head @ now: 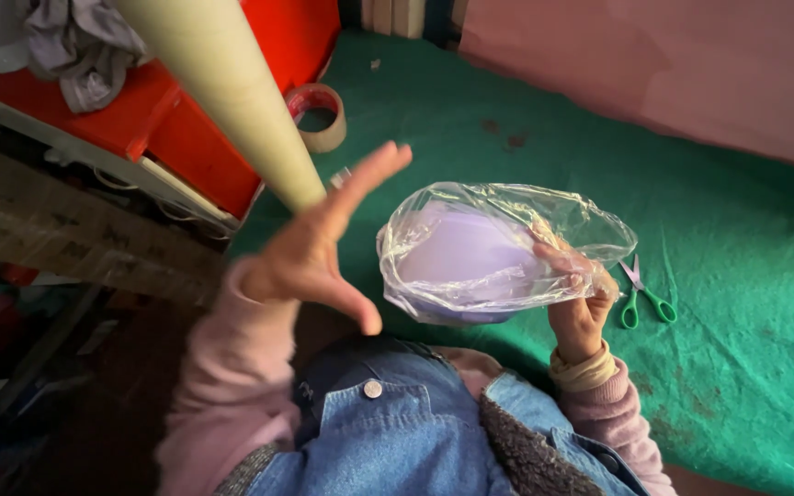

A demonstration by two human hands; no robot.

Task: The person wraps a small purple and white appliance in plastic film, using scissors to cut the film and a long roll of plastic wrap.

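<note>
Head view, right hand: clasped on the right edge of a clear plastic wrap stretched over a pale purple bowl; fingers partly under the film, so grip on the bowl itself hard to tell.
Head view, left hand: released, fingers spread, palm facing the bowl, close to its left side but apart from it; nothing held.
Bowl position: lifted above the green cloth, tilted toward the body, over the denim jacket.
Risk, grip: one-handed hold by the rim and film only; likely slip or tip if the film stretches or tears.
Risk, wrap: loose and crinkled at the far right; may bunch or peel off the rim.
Risk, left side: cardboard tube leaning just beside the left hand; a knock possible.
Nearby: green-handled scissors on the cloth right of the hand; tape roll far left.
</note>
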